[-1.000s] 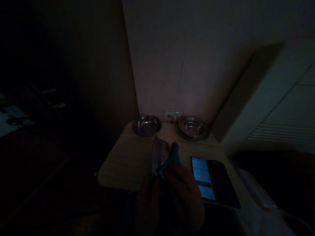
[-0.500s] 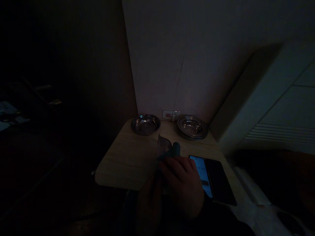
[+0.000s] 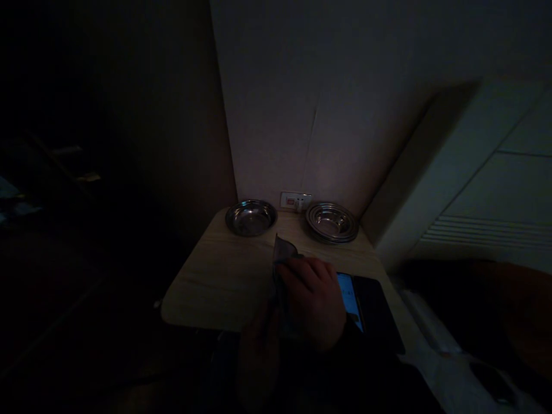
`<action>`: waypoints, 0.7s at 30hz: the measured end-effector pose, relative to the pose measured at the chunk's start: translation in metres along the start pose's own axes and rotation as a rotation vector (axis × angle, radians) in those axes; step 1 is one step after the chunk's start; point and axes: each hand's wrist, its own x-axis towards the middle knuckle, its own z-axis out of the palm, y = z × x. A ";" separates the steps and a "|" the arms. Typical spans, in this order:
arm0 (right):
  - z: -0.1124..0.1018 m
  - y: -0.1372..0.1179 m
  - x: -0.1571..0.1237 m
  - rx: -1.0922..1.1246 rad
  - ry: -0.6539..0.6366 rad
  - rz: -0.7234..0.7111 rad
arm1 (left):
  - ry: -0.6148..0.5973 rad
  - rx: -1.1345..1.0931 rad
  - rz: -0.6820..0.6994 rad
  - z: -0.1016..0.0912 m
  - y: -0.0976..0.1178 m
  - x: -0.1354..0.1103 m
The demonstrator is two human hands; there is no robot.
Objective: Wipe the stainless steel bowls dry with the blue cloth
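In dim light, a metal dish [image 3: 283,249] stands tilted on edge over the front of the small table, its upper rim rising above my hands. My left hand [image 3: 260,353] is closed on its lower part, mostly lost in shadow. My right hand [image 3: 314,299], its fingers curled, presses a bluish-green cloth [image 3: 279,290] against the dish's side. Most of the cloth is hidden under the fingers.
A shallow steel bowl [image 3: 251,218] sits at the table's [image 3: 207,282] back left. Several nested steel bowls [image 3: 331,222] are at back right, near a wall socket [image 3: 295,200]. Right of my hand lies a lit phone [image 3: 348,296] in an open dark cover [image 3: 379,313].
My right hand has shifted slightly up and left along the dish, and the cloth end that stuck up above the fingers is now covered. The view has shifted a little.
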 end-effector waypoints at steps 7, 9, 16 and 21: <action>0.000 -0.012 -0.017 0.200 0.073 0.136 | -0.015 -0.037 0.057 0.005 -0.008 -0.001; 0.001 -0.009 -0.010 0.244 0.047 0.224 | 0.018 -0.026 0.052 0.007 -0.010 -0.003; 0.004 -0.007 0.003 0.324 0.029 0.328 | 0.009 -0.072 0.044 0.006 -0.018 -0.003; 0.005 0.002 0.008 0.310 0.007 0.376 | 0.077 0.017 0.080 0.011 -0.030 -0.003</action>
